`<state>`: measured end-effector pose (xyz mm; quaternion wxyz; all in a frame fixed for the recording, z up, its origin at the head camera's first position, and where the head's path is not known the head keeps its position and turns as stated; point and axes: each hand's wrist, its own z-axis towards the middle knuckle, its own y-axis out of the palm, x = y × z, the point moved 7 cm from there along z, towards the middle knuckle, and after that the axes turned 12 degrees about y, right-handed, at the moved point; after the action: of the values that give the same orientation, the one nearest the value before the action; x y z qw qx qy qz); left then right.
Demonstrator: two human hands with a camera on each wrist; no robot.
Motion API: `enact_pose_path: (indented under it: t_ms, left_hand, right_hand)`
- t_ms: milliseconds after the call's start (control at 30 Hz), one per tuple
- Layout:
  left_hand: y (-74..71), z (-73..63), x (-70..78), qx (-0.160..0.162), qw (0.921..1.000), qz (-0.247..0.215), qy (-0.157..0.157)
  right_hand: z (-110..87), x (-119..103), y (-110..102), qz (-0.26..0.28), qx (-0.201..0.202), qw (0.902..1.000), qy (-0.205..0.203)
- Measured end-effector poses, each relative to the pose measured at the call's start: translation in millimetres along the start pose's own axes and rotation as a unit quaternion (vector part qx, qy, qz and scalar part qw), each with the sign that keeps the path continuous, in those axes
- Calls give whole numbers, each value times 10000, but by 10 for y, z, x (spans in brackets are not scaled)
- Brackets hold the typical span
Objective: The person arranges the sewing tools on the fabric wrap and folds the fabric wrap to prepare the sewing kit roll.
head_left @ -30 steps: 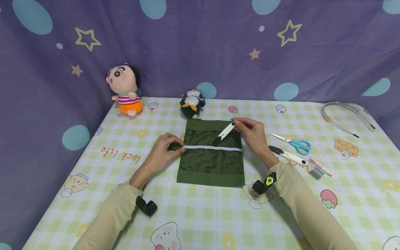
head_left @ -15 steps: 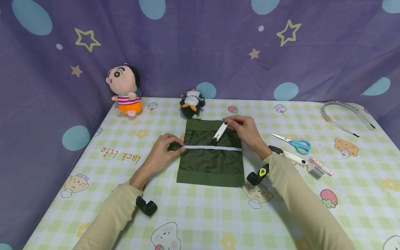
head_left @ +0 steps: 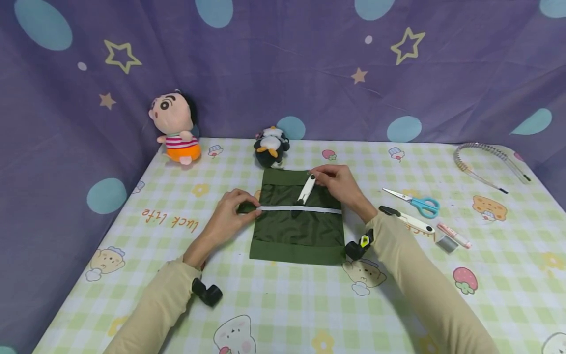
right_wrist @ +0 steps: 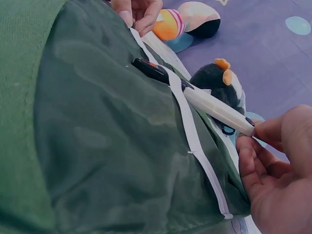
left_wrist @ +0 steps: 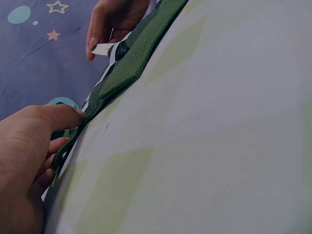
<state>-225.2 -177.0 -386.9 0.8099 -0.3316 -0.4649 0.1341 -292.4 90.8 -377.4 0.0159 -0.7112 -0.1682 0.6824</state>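
Note:
A dark green fabric pouch (head_left: 297, 230) lies unfolded on the table, with a narrow white elastic band (head_left: 269, 208) across its middle. My left hand (head_left: 227, 216) pinches the pouch's left edge beside the end of the band. With thumb and fingertips, my right hand (head_left: 342, 186) pinches the far end of a slim white tool with a black tip (right_wrist: 217, 108); its exact kind is unclear. The right wrist view has the band crossing over the tool, the black tip poking out on its near side. Fingers of the left hand (right_wrist: 139, 12) show at the top there.
Right of the pouch lie blue-handled scissors (head_left: 426, 207), a similar white-and-black tool (head_left: 413, 222), a small grey spool (head_left: 447, 244) and a pinkish stick-like item (head_left: 455, 236). A metallic headband (head_left: 462, 164) is farther right. Behind stand a penguin plush (head_left: 270, 147) and a doll plush (head_left: 178, 128).
My right hand has moved left over the pouch and brought the tool's black tip under the white band and out the near side. The left hand has kept its place.

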Motion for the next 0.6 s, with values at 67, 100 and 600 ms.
enact_pose_path:
  t_ms: [67, 100, 600]
  left_hand:
    - [-1, 0, 5, -5, 10000, 6, 2]
    - [-2, 0, 6, -4, 10000, 2, 4]
    - [6, 0, -11, 15, 10000, -19, 20]
  right_hand:
    - [3, -5, 18, -64, -41, 10000, 4]
    - [7, -11, 29, -101, -70, 9999, -25]
    - [-15, -65, 201, -598, -472, 9966, -302]
